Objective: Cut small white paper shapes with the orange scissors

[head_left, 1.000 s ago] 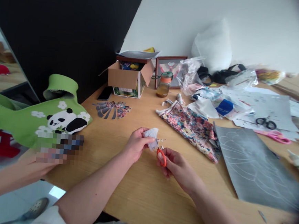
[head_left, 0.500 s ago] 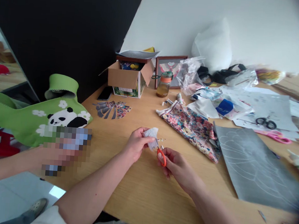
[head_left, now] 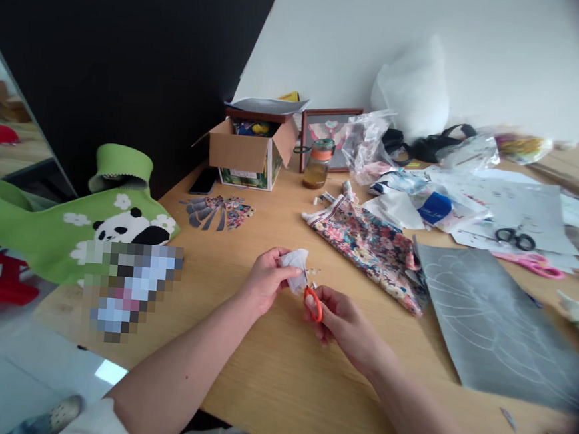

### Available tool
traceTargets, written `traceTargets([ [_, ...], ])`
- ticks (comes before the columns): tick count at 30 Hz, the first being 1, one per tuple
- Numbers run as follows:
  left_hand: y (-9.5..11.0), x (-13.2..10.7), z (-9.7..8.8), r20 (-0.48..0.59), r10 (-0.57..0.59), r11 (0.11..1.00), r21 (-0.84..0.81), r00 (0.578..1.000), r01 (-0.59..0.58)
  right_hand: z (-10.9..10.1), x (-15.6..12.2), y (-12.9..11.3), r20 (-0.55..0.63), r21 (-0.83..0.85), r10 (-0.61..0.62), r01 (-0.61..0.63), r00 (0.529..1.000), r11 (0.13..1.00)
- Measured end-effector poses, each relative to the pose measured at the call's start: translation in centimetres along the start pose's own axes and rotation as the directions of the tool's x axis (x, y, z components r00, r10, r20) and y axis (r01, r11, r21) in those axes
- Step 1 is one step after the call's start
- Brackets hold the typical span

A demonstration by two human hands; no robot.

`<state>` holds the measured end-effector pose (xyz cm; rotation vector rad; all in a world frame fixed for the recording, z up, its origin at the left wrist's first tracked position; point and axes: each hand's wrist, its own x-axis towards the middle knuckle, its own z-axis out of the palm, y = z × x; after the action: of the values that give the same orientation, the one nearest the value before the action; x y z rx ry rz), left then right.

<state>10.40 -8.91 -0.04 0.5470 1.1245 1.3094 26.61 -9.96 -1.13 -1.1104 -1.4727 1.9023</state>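
Note:
Between the thumb and fingers of my left hand (head_left: 262, 283) is a small pale piece of thin fabric or paper (head_left: 293, 269); I cannot tell which. My right hand (head_left: 334, 314) grips orange-handled scissors (head_left: 315, 304), their blades against the right edge of the pale piece. Tiny scraps (head_left: 314, 271) lie on the table just beyond the blades. Further right rests a folded floral cloth (head_left: 367, 250), and past it a grey sheet (head_left: 496, 320) with white petal-like lines. Fanned strips of grey and floral cloth (head_left: 218, 213) lie at the back left.
A green panda-patterned garment (head_left: 118, 223) and a pixelated object (head_left: 136, 292) occupy the left side. Behind stand an open cardboard box (head_left: 239, 149), a jar of liquid (head_left: 317, 166) and a picture frame (head_left: 306, 128). Black scissors (head_left: 516, 237) and pink scissors (head_left: 536, 264) lie at right.
Another person's hand and forearm at the left have withdrawn, leaving the pixelated object on the table. My left hand and the pale piece have shifted very slightly right.

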Motion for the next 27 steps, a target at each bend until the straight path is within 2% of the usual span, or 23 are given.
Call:
traceTargets([
  [27, 0.03, 0.03, -0.01, -0.004, 0.012, 1.000, 0.010, 1.000, -0.012, 0.00, -0.10, -0.16, -0.021, -0.029, -0.029, 0.029, 0.999, 0.999],
])
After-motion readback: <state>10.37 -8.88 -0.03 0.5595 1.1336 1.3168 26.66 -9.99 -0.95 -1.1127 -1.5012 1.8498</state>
